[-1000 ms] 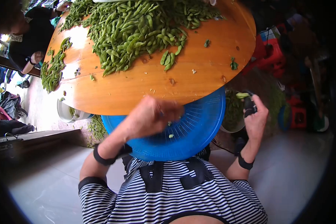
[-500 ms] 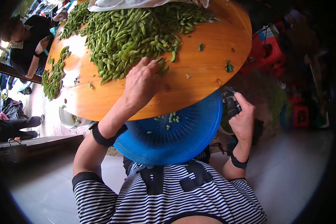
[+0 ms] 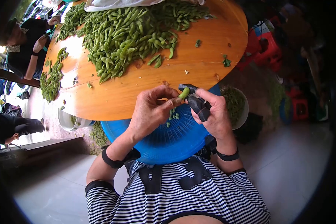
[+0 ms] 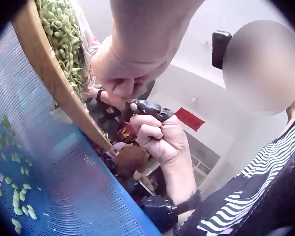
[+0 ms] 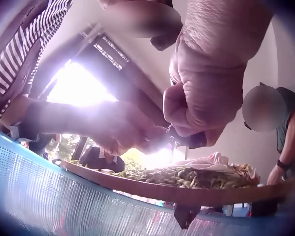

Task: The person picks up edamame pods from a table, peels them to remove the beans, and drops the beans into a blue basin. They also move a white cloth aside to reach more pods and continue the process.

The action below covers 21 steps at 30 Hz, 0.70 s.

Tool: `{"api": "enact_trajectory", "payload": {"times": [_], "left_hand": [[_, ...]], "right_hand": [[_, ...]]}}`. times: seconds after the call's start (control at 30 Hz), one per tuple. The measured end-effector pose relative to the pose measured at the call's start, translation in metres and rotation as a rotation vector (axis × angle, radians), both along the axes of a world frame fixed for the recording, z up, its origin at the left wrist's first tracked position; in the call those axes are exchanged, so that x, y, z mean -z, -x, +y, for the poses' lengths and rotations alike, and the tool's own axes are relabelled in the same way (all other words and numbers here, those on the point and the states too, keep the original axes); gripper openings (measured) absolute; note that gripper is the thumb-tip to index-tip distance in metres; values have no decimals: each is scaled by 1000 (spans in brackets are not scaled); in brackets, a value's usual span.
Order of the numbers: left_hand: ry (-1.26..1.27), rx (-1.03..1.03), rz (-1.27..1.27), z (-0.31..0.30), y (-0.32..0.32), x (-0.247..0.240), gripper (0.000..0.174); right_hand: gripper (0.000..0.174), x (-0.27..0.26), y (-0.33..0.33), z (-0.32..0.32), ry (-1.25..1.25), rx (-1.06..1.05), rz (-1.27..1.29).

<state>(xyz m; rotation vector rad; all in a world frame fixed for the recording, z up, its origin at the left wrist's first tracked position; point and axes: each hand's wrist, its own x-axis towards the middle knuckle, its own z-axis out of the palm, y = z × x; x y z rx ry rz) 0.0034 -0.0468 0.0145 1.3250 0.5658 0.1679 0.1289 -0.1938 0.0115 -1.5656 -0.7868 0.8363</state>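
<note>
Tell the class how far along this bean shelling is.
Probably early on. Done: a small scatter of loose beans lies in the blue basket. In hand: the left hand pinches a green pod, and the right hand is at its other end. Left: a large heap of pods lies on the wooden table.

On the table [image 3: 112, 98] before me lies the big heap of pods [image 3: 127, 37]. Under the table's near edge sits my basket [image 3: 168, 143], with beans [image 3: 173, 115] in it. Buckets [image 3: 239, 108] stand left and right.
</note>
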Motion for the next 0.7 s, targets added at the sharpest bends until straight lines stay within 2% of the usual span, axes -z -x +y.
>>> {"api": "enact_trajectory", "payload": {"times": [0.07, 0.2, 0.3, 0.37, 0.5, 0.57, 0.6, 0.67, 0.7], "left_hand": [[-62, -40, -62, -3, 1, 6, 5], [-29, -46, -56, -7, 2, 9, 4], [-37, -58, -61, -10, 0, 7, 4], [-18, -97, -121, -12, -1, 8, 4], [-5, -118, -106, -13, -4, 9, 4], [-36, -122, -141, -14, -5, 12, 2], [-36, -119, -140, -12, -6, 13, 2], [278, -28, -193, -3, -9, 15, 4], [278, -27, -192, -1, -10, 18, 4]], "right_hand": [[18, 4, 1, -1, -6, -2, -27], [17, 1, 4, 2, 21, 42, 37], [17, 4, 1, -1, -8, 30, -85], [20, 2, -1, -3, -63, -3, 68], [22, 2, -1, -1, -68, -1, 127], [23, 6, -1, 2, -67, 56, -39], [23, 6, -3, 2, -66, 59, -39], [21, 7, -8, 2, -117, 11, -66], [21, 11, -15, 2, -117, 12, -66]]}}
